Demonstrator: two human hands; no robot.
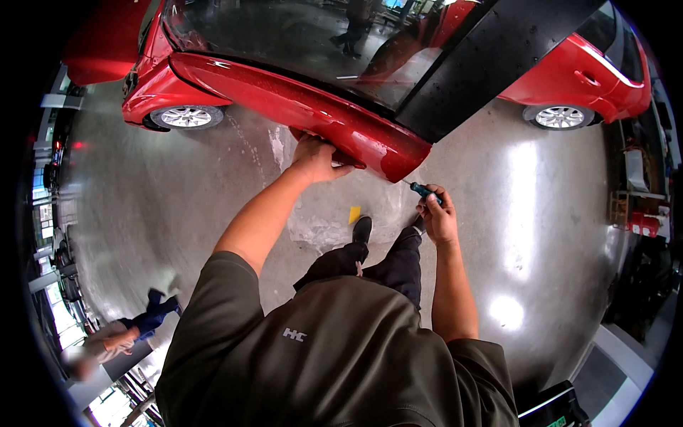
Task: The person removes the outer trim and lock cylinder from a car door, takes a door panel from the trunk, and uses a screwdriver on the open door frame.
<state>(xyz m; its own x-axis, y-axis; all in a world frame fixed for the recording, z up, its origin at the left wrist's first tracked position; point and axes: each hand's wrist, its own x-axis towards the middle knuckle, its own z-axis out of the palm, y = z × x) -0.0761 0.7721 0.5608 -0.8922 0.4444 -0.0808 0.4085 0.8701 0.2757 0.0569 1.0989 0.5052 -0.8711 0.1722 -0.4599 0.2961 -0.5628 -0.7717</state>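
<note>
The fingers of the left hand (316, 158) curl under the lower edge of a red car door (299, 107), gripping it from below, with the thumb lying along the edge. The fingers of the right hand (439, 217) are closed around a small screwdriver (425, 191) with a teal handle. Its thin metal tip points up and to the left, toward the lower corner of the door, very close to it; whether it touches cannot be told.

Both bare forearms reach forward from a person in an olive short-sleeved shirt (334, 356), seen from above. The left arm stretches out long to the door; the right arm is bent, holding the tool just beside and below the door's corner.

The door stands open, swung out from a red car (569, 71) that fills the top of the view. Its window glass is dark and wet, with a black pillar slanting beside it. Two silver wheels show, one at the left (186, 116) and one at the right (560, 117).

Below the hands, the person's dark trousers and black shoes (361, 230) stand on a shiny grey floor (533, 235). A small yellow piece (354, 214) lies on the floor beside the left shoe, in a wet patch.

At the lower left, well apart, another person (121, 334) in blue crouches.
</note>
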